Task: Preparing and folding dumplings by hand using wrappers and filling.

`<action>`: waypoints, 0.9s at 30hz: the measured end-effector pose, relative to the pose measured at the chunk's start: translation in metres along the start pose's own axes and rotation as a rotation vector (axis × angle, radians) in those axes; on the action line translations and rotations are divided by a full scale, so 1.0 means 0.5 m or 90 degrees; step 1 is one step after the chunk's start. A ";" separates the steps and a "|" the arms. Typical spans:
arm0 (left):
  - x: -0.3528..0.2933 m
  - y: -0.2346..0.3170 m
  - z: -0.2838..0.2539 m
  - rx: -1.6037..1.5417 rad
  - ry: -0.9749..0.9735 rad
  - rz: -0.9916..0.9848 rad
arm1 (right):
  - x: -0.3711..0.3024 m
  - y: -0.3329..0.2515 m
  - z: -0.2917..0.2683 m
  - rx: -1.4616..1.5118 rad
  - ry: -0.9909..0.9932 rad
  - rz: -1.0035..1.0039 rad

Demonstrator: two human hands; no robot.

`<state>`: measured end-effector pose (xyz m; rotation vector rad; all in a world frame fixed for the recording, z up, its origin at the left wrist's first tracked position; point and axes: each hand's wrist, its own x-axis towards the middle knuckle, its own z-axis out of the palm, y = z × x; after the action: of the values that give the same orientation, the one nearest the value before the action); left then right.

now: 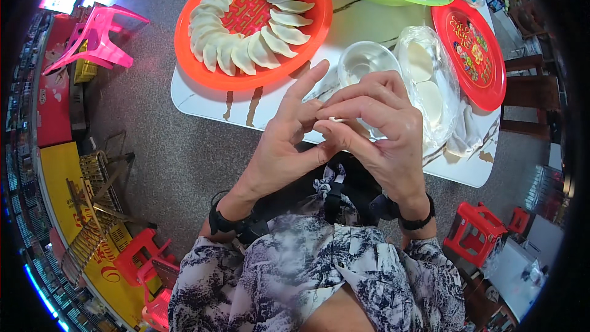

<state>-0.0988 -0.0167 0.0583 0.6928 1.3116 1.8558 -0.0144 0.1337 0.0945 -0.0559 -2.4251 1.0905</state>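
We take this for a small shop, with food being made in it: down the left edge we see long shelves packed with small goods, too blurred to identify, and a yellow panel bearing red lettering. Around us, a pink plastic stool and a red plastic stool stand on speckled grey flooring, while our white table carries a tray of dumplings

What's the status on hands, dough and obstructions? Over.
Right hand pinching a dough piece, mostly hidden; left hand meeting it. Dumplings arced on orange-red tray, ahead left. Nothing seen blocking the hands.
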 end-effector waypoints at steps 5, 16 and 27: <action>-0.001 0.005 -0.002 0.023 -0.034 -0.014 | 0.002 -0.003 0.006 -0.003 0.002 -0.032; 0.009 -0.007 -0.020 0.004 -0.052 0.007 | 0.015 -0.016 0.000 -0.049 -0.005 -0.031; 0.020 0.007 -0.019 0.009 -0.051 -0.003 | 0.024 -0.002 0.014 -0.029 0.027 -0.103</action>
<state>-0.1130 -0.0143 0.0586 0.7626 1.2754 1.7976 -0.0282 0.1310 0.0960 0.1009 -2.3706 0.9533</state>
